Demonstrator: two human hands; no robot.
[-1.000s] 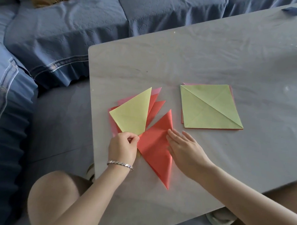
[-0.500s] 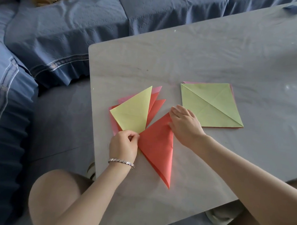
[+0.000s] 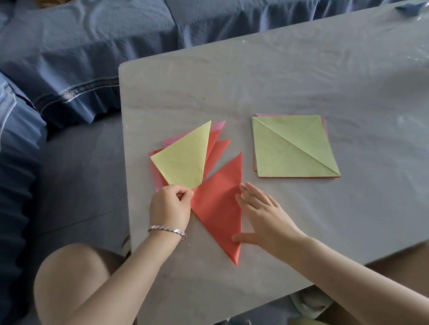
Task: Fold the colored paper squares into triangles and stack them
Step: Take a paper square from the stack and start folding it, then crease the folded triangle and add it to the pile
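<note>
A red folded triangle (image 3: 219, 202) lies on the grey table (image 3: 310, 80), its long edge running near to far. My right hand (image 3: 260, 213) rests flat beside that edge, fingers spread, thumb touching the triangle near its near tip. My left hand (image 3: 171, 204) pinches the triangle's left corner, where a fanned stack of folded triangles meets it: a yellow triangle (image 3: 184, 161) on top, red and pink ones (image 3: 216, 147) beneath. To the right sits a pile of unfolded squares with a creased green square (image 3: 293, 146) on top.
A blue couch (image 3: 91, 34) borders the table at the left and far side. The table's left edge runs close to the triangle stack. My bare knees show below the table's near edge. A small blue object (image 3: 412, 6) lies at the far right corner.
My right hand slid up the red triangle's long edge toward its far tip, then came back down toward me. The left hand stayed pinched at the corner.
</note>
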